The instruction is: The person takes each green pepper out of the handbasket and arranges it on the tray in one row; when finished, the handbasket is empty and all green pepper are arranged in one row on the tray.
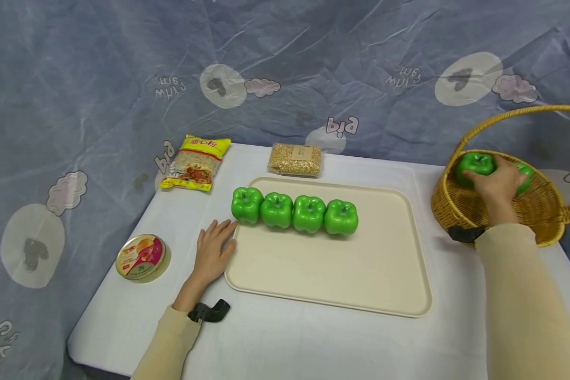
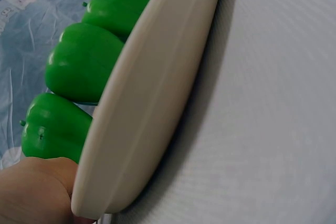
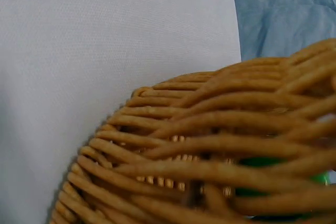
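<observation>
The right hand (image 1: 496, 182) reaches into the basket (image 1: 546, 221) at the table's (image 1: 313, 343) right edge, its fingers curled over a pepper (image 1: 475, 164) that sits inside near the far rim. A second pepper (image 1: 526, 177) shows just behind the hand; from the right wrist view only a sliver of green shows through the wicker, so how firm the grip is can't be judged well. The left hand (image 1: 212, 252) lies flat with fingers straight on the table, touching the tray's (image 1: 342, 274) left edge near its far left corner.

Four peppers (image 1: 294, 212) stand in a row, touching one another, along the far part of the tray, starting at the left edge. The space at the right end of that row is free, beside the last pepper (image 1: 341, 217).

To do this step well, the fingers should wrap the pepper's sides rather than its smooth top, since the glossy skin looks slippery. Lift it straight up and clear of the basket handle (image 1: 513, 119) arching overhead before swinging left. The left hand bracing the tray is useful: it should keep the tray from sliding when a pepper lands.

Off the tray, a yellow packet (image 1: 196, 162) and a grain bag (image 1: 295, 159) lie at the table's far edge, and a tin (image 1: 141, 257) sits near the left edge.
</observation>
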`<action>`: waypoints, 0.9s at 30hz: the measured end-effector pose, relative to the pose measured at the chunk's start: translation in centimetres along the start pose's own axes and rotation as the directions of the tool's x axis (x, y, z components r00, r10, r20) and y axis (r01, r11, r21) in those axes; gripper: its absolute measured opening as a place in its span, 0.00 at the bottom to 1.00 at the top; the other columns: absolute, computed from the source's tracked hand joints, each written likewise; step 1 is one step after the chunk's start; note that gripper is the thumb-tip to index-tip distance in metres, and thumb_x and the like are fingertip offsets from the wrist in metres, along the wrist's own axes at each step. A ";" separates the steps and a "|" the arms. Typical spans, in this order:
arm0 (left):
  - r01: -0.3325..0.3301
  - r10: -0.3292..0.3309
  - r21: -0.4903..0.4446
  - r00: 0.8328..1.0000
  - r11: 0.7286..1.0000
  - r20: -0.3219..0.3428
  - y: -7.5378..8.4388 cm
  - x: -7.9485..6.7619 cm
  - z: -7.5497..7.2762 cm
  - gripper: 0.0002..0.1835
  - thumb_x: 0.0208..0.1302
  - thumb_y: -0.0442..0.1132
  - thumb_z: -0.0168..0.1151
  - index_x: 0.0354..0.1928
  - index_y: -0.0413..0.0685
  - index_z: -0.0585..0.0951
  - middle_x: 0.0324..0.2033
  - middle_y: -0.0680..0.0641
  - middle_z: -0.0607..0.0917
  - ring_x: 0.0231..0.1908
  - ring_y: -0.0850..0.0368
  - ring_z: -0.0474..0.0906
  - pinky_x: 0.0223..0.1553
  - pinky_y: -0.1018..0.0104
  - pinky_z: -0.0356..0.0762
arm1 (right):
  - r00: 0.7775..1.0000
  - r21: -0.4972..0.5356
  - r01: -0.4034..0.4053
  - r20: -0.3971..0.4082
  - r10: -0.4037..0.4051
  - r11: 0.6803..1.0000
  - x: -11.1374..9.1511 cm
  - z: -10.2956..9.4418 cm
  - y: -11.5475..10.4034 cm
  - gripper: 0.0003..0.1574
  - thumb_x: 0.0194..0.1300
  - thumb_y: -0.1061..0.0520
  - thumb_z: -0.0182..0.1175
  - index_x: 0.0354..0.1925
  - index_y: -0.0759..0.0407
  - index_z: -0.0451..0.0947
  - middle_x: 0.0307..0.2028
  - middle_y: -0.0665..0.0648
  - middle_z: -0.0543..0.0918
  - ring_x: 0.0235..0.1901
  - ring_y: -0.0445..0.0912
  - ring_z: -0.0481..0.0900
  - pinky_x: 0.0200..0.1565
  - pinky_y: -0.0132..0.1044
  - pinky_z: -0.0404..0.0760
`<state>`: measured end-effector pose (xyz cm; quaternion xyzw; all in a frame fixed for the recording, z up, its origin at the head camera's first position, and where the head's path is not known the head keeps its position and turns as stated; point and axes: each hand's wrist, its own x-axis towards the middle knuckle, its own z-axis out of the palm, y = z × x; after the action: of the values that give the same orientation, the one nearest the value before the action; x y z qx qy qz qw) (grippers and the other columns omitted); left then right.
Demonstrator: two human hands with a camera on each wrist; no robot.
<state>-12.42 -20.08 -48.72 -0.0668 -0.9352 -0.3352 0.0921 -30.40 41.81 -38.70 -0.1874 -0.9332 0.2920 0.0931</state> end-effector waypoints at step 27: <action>0.003 -0.003 0.006 1.000 1.000 -0.006 -0.1 0.0 0.1 0.25 0.70 0.39 0.53 0.67 0.45 0.72 0.67 0.37 0.70 0.73 0.33 0.52 0.69 0.29 0.37 | 1.000 -0.001 -0.022 -0.022 0.022 1.000 -1.1 0.4 -0.1 0.55 0.63 0.41 0.62 0.75 0.66 0.49 0.72 0.76 0.48 0.70 0.68 0.43 0.70 0.62 0.49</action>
<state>-12.45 -20.06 -48.87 -0.0641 -0.9360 -0.3329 0.0946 -29.56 41.09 -39.08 -0.2009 -0.9302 0.2905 0.1001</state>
